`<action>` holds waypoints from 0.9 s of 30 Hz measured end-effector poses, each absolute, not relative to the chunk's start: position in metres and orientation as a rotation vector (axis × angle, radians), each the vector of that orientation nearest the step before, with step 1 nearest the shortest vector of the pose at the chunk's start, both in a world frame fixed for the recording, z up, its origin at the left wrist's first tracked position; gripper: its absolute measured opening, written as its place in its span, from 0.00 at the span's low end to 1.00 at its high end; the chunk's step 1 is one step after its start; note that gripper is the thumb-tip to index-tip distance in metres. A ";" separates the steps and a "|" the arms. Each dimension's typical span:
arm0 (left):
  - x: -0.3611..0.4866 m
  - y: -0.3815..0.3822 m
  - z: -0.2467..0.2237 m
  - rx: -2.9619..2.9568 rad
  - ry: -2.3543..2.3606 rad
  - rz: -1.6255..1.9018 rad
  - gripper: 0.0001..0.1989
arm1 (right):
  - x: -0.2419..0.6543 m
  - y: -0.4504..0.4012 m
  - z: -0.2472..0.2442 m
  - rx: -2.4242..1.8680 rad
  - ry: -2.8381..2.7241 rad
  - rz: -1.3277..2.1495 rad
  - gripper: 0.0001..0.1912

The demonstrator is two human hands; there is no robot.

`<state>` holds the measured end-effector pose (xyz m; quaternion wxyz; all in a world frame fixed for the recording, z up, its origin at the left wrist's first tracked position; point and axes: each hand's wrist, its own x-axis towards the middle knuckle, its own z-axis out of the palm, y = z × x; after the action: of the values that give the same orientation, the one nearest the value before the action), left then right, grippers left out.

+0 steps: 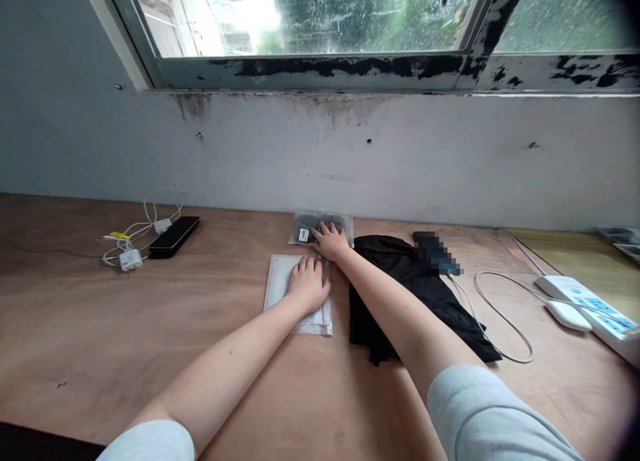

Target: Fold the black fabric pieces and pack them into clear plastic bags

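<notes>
In the head view, my left hand (308, 285) lies palm down on a stack of flat, clear plastic bags (277, 281) near the middle of the table, its fingers pointing away from me. Just beyond it, my right hand (331, 241) rests with spread fingers on the front of a clear bag (305, 225) that contains dark items and shows a small white label. This bag lies close to the wall. A crumpled black cloth (430, 307) spreads beside and partly under my right forearm.
At the left, a black box (174, 237) lies beside tangled white cables and a charger (131, 259). A pixelated device (436, 253) sits on the cloth's back edge with a cable attached. A white power strip (590, 307) and white mouse-like object (569, 315) are at the right.
</notes>
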<state>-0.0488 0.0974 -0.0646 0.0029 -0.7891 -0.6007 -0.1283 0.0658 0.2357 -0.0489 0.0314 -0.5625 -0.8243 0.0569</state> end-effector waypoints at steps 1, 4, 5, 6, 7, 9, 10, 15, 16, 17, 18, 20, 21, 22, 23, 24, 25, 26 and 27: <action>-0.049 0.097 -0.065 -2.482 -1.881 -0.405 0.27 | 0.066 0.238 -0.048 -1.734 -2.544 0.166 0.36; -0.049 0.097 -0.065 -2.497 -1.866 -0.423 0.28 | 0.067 0.237 -0.041 -1.738 -2.551 0.137 0.40; -0.049 0.097 -0.065 -2.497 -1.860 -0.428 0.28 | 0.068 0.232 -0.037 -1.734 -2.551 0.110 0.41; -0.050 0.097 -0.065 -2.496 -1.855 -0.431 0.29 | 0.070 0.225 -0.033 -1.734 -2.537 0.058 0.42; -0.050 0.097 -0.066 -2.496 -1.847 -0.432 0.29 | 0.074 0.215 -0.029 -1.738 -2.506 -0.014 0.41; -0.050 0.097 -0.067 -2.502 -1.826 -0.414 0.29 | 0.088 0.189 -0.025 -1.776 -2.381 -0.190 0.37; -0.050 0.097 -0.067 -2.507 -1.815 -0.396 0.28 | 0.098 0.174 -0.026 -1.808 -2.310 -0.237 0.34; -0.049 0.096 -0.066 -2.500 -1.764 -0.321 0.27 | 0.152 0.108 -0.049 -2.005 -2.206 -0.154 0.35; -0.049 0.096 -0.066 -2.502 -1.752 -0.317 0.28 | 0.159 0.100 -0.055 -2.023 -2.196 -0.142 0.37; -0.048 0.096 -0.066 -2.506 -1.742 -0.312 0.30 | 0.164 0.095 -0.060 -2.028 -2.185 -0.133 0.37; -0.048 0.096 -0.065 -2.511 -1.734 -0.307 0.32 | 0.166 0.092 -0.064 -2.031 -2.172 -0.125 0.37; -0.047 0.097 -0.066 -2.520 -1.719 -0.298 0.33 | 0.167 0.091 -0.069 -2.038 -2.156 -0.104 0.37; -0.046 0.097 -0.066 -2.523 -1.709 -0.296 0.33 | 0.166 0.092 -0.069 -2.046 -2.151 -0.093 0.37; -0.046 0.098 -0.066 -2.523 -1.700 -0.296 0.33 | 0.165 0.093 -0.069 -2.055 -2.152 -0.082 0.37; -0.045 0.098 -0.067 -2.520 -1.692 -0.297 0.33 | 0.164 0.094 -0.068 -2.063 -2.151 -0.076 0.38; -0.045 0.098 -0.067 -2.515 -1.687 -0.296 0.33 | 0.164 0.095 -0.067 -2.066 -2.152 -0.073 0.38; -0.044 0.098 -0.067 -2.508 -1.685 -0.295 0.32 | 0.164 0.096 -0.066 -2.066 -2.156 -0.069 0.38; -0.044 0.098 -0.068 -2.502 -1.684 -0.295 0.32 | 0.164 0.096 -0.066 -2.066 -2.162 -0.064 0.38; -0.044 0.098 -0.068 -2.497 -1.681 -0.297 0.31 | 0.164 0.096 -0.066 -2.065 -2.167 -0.060 0.38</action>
<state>-0.0441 0.0981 -0.0685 0.0583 -0.8242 -0.5546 -0.0982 0.1642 0.0963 -0.0655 0.0736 -0.6879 -0.7218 -0.0201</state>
